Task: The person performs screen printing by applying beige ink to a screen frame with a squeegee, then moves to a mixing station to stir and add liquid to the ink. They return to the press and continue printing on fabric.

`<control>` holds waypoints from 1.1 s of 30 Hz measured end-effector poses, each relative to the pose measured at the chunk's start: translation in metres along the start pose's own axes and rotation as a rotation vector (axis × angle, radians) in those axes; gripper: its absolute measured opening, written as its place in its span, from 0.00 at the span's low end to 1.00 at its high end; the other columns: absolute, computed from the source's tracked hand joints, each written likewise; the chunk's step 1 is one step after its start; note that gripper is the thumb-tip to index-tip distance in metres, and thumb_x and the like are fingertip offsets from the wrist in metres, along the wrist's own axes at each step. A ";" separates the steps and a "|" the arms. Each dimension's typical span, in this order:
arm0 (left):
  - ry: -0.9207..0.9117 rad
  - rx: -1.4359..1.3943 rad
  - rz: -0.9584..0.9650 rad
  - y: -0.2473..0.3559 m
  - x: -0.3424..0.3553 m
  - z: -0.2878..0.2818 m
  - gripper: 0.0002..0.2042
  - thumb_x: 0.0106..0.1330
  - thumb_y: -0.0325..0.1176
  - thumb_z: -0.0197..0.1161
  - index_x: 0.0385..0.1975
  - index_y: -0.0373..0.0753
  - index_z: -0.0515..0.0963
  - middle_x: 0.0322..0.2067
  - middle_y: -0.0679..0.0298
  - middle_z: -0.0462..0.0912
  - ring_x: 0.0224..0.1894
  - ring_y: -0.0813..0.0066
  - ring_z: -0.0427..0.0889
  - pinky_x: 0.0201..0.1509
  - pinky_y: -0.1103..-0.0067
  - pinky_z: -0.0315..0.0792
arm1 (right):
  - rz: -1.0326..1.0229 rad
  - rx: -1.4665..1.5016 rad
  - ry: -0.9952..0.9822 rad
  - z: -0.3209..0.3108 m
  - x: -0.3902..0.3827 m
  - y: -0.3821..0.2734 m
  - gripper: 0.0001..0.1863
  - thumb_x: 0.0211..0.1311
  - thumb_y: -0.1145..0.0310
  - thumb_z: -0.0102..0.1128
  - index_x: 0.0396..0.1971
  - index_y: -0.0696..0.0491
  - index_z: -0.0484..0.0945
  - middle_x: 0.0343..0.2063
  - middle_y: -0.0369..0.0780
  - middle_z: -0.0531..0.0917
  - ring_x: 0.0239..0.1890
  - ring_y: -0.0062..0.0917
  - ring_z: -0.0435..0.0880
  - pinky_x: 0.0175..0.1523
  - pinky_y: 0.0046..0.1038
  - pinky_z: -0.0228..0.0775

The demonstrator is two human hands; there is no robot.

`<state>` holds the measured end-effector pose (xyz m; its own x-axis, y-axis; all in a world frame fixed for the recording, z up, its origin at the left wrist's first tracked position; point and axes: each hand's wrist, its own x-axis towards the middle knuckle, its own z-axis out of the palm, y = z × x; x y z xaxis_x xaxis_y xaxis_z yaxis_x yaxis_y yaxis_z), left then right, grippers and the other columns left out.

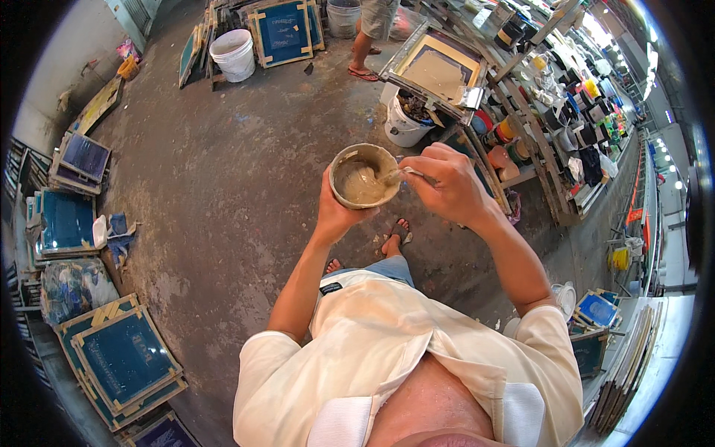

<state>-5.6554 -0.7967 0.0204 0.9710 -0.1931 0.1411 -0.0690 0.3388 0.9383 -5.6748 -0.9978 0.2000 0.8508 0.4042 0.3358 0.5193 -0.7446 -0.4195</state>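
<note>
My left hand (337,208) is wrapped round the side of a round tub (345,157) that holds thick, light brown paste (359,181). My right hand (441,179) grips a pale stirring tool (410,171) at the tub's right rim; its lower end sits in the paste, so its shape there is hidden. The tub is held up in front of me, over the floor, with its open top facing my view.
Framed screens (123,350) are stacked along the left, with more (283,31) at the back beside a white bucket (232,56). Another person's leg (361,45) stands near a tray-like frame (432,71) and a bucket (404,123). Cluttered wooden racking (525,104) runs along the right.
</note>
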 end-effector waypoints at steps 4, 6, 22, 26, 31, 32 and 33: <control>-0.014 -0.063 -0.032 -0.012 0.000 0.000 0.54 0.36 0.25 0.86 0.69 0.41 0.59 0.62 0.60 0.72 0.66 0.65 0.73 0.71 0.67 0.68 | 0.159 0.228 0.097 0.018 0.012 -0.012 0.06 0.57 0.74 0.70 0.34 0.57 0.87 0.25 0.43 0.84 0.32 0.35 0.84 0.37 0.33 0.74; -0.025 -0.056 -0.026 -0.012 0.000 0.001 0.55 0.36 0.25 0.87 0.69 0.41 0.59 0.63 0.60 0.72 0.65 0.65 0.73 0.71 0.67 0.68 | 0.099 0.245 0.166 0.020 0.020 -0.007 0.06 0.57 0.73 0.70 0.34 0.57 0.87 0.25 0.44 0.84 0.31 0.35 0.83 0.36 0.33 0.74; -0.059 0.028 -0.020 -0.010 -0.007 0.003 0.54 0.35 0.24 0.85 0.69 0.40 0.60 0.63 0.61 0.72 0.66 0.66 0.72 0.73 0.67 0.64 | -0.204 0.055 0.203 0.027 0.013 0.006 0.12 0.52 0.79 0.68 0.38 0.55 0.87 0.27 0.40 0.81 0.33 0.36 0.80 0.38 0.35 0.74; 0.011 0.054 0.065 -0.001 -0.001 -0.006 0.54 0.34 0.24 0.85 0.68 0.39 0.61 0.63 0.61 0.72 0.67 0.65 0.71 0.73 0.67 0.64 | -0.210 -0.051 0.125 0.009 0.009 0.007 0.11 0.51 0.79 0.68 0.37 0.55 0.86 0.28 0.41 0.81 0.34 0.37 0.80 0.40 0.36 0.75; 0.014 0.026 -0.054 0.002 0.001 0.000 0.53 0.35 0.23 0.85 0.67 0.39 0.61 0.63 0.61 0.71 0.66 0.65 0.72 0.71 0.68 0.67 | -0.150 0.094 0.046 0.009 -0.003 -0.012 0.10 0.50 0.78 0.73 0.35 0.53 0.87 0.23 0.38 0.80 0.30 0.34 0.79 0.36 0.33 0.74; 0.004 0.012 -0.043 0.002 0.004 0.002 0.53 0.35 0.23 0.85 0.68 0.39 0.61 0.63 0.61 0.71 0.66 0.65 0.72 0.71 0.67 0.67 | -0.170 0.103 0.093 0.012 0.003 -0.013 0.10 0.50 0.78 0.72 0.35 0.53 0.88 0.23 0.38 0.80 0.30 0.34 0.79 0.36 0.33 0.74; -0.012 -0.002 -0.040 0.008 0.002 0.008 0.53 0.35 0.23 0.85 0.68 0.39 0.61 0.63 0.61 0.71 0.66 0.65 0.72 0.71 0.67 0.67 | -0.180 0.111 0.143 0.016 0.007 -0.011 0.11 0.50 0.78 0.72 0.35 0.52 0.88 0.23 0.38 0.80 0.30 0.33 0.79 0.36 0.33 0.74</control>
<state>-5.6561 -0.8020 0.0304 0.9701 -0.2178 0.1070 -0.0293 0.3324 0.9427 -5.6730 -0.9783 0.1939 0.7282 0.4397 0.5258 0.6735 -0.6012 -0.4300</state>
